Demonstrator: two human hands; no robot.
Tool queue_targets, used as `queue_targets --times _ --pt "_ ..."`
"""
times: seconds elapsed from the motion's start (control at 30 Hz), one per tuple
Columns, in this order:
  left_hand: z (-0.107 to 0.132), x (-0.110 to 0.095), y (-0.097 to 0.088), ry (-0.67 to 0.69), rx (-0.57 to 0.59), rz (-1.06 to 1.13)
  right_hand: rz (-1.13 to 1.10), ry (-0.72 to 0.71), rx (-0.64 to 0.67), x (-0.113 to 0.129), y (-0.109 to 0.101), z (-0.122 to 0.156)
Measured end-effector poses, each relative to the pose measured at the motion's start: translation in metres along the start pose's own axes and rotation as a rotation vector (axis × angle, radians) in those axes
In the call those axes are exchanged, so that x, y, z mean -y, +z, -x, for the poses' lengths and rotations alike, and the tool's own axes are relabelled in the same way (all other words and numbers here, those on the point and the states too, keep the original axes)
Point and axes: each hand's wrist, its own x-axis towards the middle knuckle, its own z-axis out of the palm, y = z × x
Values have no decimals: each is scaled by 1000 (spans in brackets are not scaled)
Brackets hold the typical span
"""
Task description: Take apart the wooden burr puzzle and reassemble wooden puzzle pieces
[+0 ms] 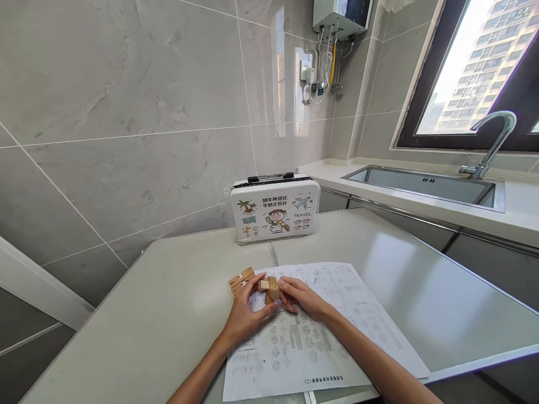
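A small wooden block puzzle point(273, 287), made of several light-brown interlocking pieces, is held above the printed paper sheet point(337, 348). My right hand point(301, 294) pinches its right side between thumb and fingers. Around the left side curls my left hand point(246, 314), its index finger against the upper left of the blocks and its thumb near the underside. Just beyond the left hand lie loose notched wooden pieces point(241, 278), partly hidden by the fingers. Rows of small diagrams and text cover the sheet, which appears upside down from here.
A white cartoon-printed case point(275, 216) with a black handle stands at the table's back, near the tiled wall. The pale table point(177, 314) has a seam down its middle. To the right, a counter carries a sink point(421, 182) and curved tap point(497, 140).
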Motion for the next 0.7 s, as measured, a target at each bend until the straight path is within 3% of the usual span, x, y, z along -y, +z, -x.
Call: queue_targets --times 0.2,0.4,0.7 --pt "-1 8 3 -22 16 14 123 -64 -51 -1 4 -1" --pt "-3 0 1 -50 -54 -32 199 -104 -76 -6 4 -3" --pt "-4 0 -1 -53 -46 -15 309 -179 -132 -1 8 0"
